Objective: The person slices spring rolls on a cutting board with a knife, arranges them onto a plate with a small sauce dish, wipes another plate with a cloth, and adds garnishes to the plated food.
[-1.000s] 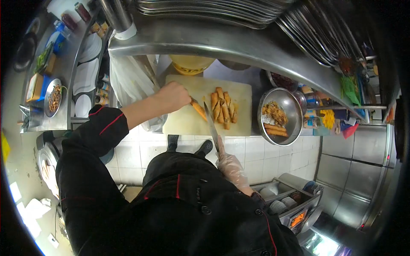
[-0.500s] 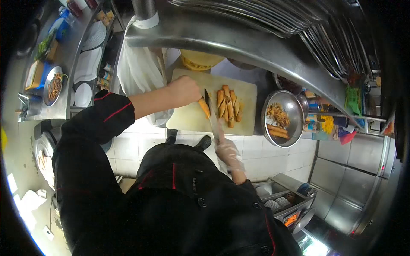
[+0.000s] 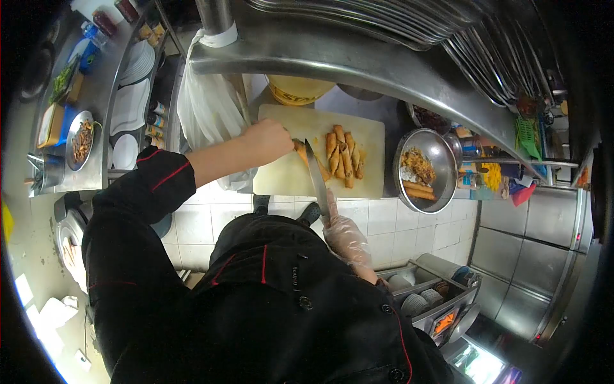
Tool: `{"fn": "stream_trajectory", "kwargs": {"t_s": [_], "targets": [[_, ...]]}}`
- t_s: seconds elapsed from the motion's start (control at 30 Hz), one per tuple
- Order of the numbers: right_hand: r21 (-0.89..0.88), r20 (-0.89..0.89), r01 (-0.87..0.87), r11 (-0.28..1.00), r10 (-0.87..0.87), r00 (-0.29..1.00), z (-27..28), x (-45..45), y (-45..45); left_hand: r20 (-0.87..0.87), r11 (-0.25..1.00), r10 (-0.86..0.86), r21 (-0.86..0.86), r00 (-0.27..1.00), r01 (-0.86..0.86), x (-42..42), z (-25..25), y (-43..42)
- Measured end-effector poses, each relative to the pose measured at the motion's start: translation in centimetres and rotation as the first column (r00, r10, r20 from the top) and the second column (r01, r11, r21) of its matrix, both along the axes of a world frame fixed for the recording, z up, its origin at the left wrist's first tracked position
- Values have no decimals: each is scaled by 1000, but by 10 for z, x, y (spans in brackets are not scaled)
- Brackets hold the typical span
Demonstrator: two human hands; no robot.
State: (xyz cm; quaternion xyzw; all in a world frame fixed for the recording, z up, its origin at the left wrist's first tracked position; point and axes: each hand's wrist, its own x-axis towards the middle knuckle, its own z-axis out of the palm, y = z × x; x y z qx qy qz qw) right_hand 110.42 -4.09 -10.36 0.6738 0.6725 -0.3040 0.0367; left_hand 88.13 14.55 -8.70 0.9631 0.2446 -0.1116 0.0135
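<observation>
One bench (image 3: 393,116) carries everything near the hands. On it lies one pale cutting board (image 3: 280,174), and just left of the board hangs one white plastic bag (image 3: 214,125). One metal bowl (image 3: 447,169) stands near the board's right side; one yellow container (image 3: 300,91) stands beyond the far edge, partly hidden by the shelf (image 3: 358,69) overhead.

There are two hands. The left hand (image 3: 271,138) is bare and over the board's left part, its fingers curled closed and pinching the upper end of one roll; the tips are mostly hidden behind the back of the hand. The right hand (image 3: 345,237), in one clear glove, is in front of the board's near edge. Its fingers are wrapped around the handle of one knife (image 3: 316,173), one of them reaching forward along the blade.

That blade slants over the board, its tip pointing away from the body. The pinched roll (image 3: 301,151) runs down to it at an angle; whether steel and crust touch cannot be told. To the right of the blade sits one pile of browned rolls (image 3: 340,165), at least six, overlapping too closely for an exact count. Two more rolls (image 3: 419,189) lie side by side in the bowl, next to one heap of loose, browned food (image 3: 417,164).
</observation>
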Motion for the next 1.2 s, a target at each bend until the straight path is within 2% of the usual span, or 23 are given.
{"fn": "stream_trajectory", "kwargs": {"t_s": [0.17, 0.4, 0.47, 0.53, 0.63, 0.7, 0.77, 0.83, 0.93, 0.97, 1.07, 1.17, 1.2], "targets": [[46, 21, -22, 999, 21, 1000, -23, -7, -8, 132, 998, -47, 35, 990, 43, -3, -4, -2], [115, -29, 25, 993, -22, 999, -77, -21, 13, 54, 999, -22, -23, 998, 24, 2, -8, 2], [188, -96, 41, 981, -23, 995, -100, -26, 37, 63, 994, -61, -82, 996, 66, 2, 3, 2], [225, -177, 74, 972, -34, 984, -107, -29, 54, 67, 994, -19, -108, 998, 26, 1, 3, -2], [228, -222, 119, 966, -67, 973, -88, -24, 46, 61, 999, -42, 0, 997, 42, -5, 3, 2], [281, -41, -6, 960, 19, 999, -118, -2, 25, 95, 994, -74, 92, 993, 66, -9, -5, 8], [169, -29, 7, 986, -2, 1000, -102, 13, 11, 165, 987, -91, 147, 982, 67, -9, -12, 9], [-61, -179, 137, 989, -146, 973, -59, 36, 3, 128, 991, -76, 119, 989, 61, 1, -8, 10], [52, -158, 260, 964, -249, 956, -31, 70, -16, 47, 989, -49, 140, 998, 42, 22, 4, 10], [39, -171, 314, 949, -303, 938, 14, 73, -15, 15, 986, -43, 160, 999, 41, 29, 12, 11], [213, -261, 485, 848, -429, 865, 42, 107, -34, -202, 987, 5, 157, 979, 28, 50, 43, 18], [235, -413, 733, 638, -617, 670, 48, 139, -55, 7, 980, 44, 193, 999, -44, 79, 76, 4], [226, -459, 785, 577, -648, 608, 49, 148, -63, 146, 984, 20, 172, 989, -46, 95, 77, -1]]}}
